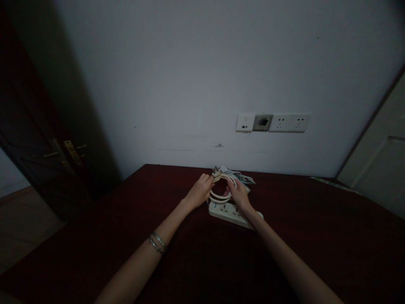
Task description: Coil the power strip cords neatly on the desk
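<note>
A white power cord (218,198) is wound into a loop, with a plug (217,173) at its upper left, prongs pointing up. My left hand (202,188) is closed on the cord's left side by the plug. On the right side of the loop, my right hand (238,193) grips the coil with the fingers curled round it. Just below lies a white power strip (229,214) on the dark red table, its right part crossed by my right wrist. Behind my right hand a bundle of thin pale cable (247,179) rests on the table, partly hidden.
The dark red table (152,185) meets a pale wall. On the wall are socket plates (289,123), a grey-framed plate (262,123) and a small white plate (244,123). A dark door (28,156) stands at the left. A flat strip (332,183) lies at the table's back right.
</note>
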Demonstrator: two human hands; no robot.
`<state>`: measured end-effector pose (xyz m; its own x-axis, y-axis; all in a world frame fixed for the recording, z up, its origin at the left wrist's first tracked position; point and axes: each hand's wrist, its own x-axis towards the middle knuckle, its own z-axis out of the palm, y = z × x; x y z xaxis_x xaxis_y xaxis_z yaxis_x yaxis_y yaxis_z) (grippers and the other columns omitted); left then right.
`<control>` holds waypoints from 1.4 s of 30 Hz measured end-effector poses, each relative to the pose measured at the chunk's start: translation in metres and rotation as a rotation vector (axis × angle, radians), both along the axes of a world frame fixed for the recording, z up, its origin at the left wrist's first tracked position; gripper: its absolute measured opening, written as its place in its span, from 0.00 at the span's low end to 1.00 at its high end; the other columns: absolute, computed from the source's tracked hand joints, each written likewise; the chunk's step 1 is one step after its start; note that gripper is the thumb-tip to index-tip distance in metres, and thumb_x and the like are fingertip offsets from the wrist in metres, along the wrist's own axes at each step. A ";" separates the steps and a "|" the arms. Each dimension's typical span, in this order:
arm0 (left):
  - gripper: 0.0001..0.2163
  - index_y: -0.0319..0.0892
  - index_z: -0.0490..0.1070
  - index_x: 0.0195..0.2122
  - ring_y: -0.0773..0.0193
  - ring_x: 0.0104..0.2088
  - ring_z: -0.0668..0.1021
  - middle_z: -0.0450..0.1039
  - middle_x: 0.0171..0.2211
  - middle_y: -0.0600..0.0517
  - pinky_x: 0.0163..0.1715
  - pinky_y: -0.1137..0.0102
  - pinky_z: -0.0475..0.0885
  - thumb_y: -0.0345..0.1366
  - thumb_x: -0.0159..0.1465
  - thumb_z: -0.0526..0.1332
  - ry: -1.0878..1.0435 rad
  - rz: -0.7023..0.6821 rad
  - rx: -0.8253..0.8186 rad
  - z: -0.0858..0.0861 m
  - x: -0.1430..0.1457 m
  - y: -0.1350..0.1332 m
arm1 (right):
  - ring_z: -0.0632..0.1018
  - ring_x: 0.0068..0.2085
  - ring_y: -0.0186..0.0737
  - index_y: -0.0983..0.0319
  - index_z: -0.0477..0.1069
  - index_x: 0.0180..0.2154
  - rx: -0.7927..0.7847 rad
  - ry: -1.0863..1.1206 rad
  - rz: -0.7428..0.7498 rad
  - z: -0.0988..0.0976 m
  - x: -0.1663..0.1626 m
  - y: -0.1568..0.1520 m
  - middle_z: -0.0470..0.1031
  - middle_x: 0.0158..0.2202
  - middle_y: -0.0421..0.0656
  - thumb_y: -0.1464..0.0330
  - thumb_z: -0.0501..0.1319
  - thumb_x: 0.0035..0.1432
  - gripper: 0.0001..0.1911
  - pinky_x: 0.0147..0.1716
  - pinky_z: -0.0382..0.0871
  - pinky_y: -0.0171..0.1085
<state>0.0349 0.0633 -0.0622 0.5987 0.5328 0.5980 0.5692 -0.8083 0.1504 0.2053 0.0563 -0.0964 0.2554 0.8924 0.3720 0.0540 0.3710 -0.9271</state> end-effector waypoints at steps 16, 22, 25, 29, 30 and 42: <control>0.16 0.34 0.75 0.24 0.69 0.23 0.65 0.64 0.18 0.56 0.27 0.74 0.58 0.46 0.52 0.60 -0.465 -0.116 -0.855 0.003 0.002 0.018 | 0.69 0.17 0.37 0.60 0.63 0.28 0.026 -0.022 -0.002 0.000 0.001 0.000 0.64 0.16 0.36 0.50 0.56 0.52 0.18 0.17 0.64 0.35; 0.14 0.36 0.71 0.17 0.71 0.21 0.62 0.60 0.16 0.57 0.25 0.74 0.56 0.43 0.49 0.61 -0.256 -0.169 -0.972 0.009 0.000 0.013 | 0.69 0.17 0.38 0.59 0.64 0.35 0.010 0.009 0.010 -0.003 -0.003 -0.002 0.65 0.16 0.36 0.51 0.55 0.53 0.18 0.17 0.66 0.36; 0.13 0.36 0.70 0.16 0.72 0.20 0.60 0.58 0.14 0.57 0.23 0.75 0.54 0.41 0.50 0.59 -0.208 -0.113 -0.937 0.005 0.004 0.012 | 0.68 0.17 0.37 0.59 0.64 0.37 0.001 0.029 0.041 -0.001 -0.007 -0.006 0.63 0.16 0.35 0.53 0.54 0.54 0.17 0.16 0.65 0.35; 0.13 0.36 0.68 0.13 0.72 0.18 0.61 0.57 0.12 0.58 0.21 0.75 0.52 0.38 0.50 0.60 -0.150 0.074 -0.801 0.002 0.008 0.008 | 0.65 0.17 0.34 0.58 0.63 0.39 0.025 0.043 0.062 0.002 -0.011 -0.011 0.60 0.18 0.33 0.54 0.55 0.54 0.16 0.16 0.67 0.34; 0.12 0.36 0.69 0.13 0.72 0.19 0.62 0.58 0.13 0.58 0.22 0.75 0.53 0.37 0.50 0.61 -0.137 0.112 -0.769 0.002 0.008 0.007 | 0.64 0.17 0.33 0.58 0.63 0.39 0.031 0.048 0.068 0.003 -0.012 -0.012 0.60 0.18 0.33 0.55 0.55 0.54 0.16 0.16 0.67 0.34; 0.33 0.35 0.67 0.45 0.58 0.42 0.72 0.70 0.42 0.42 0.44 0.65 0.64 0.36 0.36 0.73 -0.675 -0.062 -1.038 -0.019 0.002 0.023 | 0.60 0.13 0.30 0.58 0.61 0.36 0.070 0.118 0.162 0.010 -0.008 -0.010 0.55 0.14 0.30 0.54 0.56 0.54 0.16 0.12 0.62 0.32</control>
<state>0.0371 0.0861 -0.0816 0.3757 0.9204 0.1086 0.0941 -0.1545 0.9835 0.1970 0.0459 -0.0868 0.1559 0.8986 0.4103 -0.1192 0.4294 -0.8952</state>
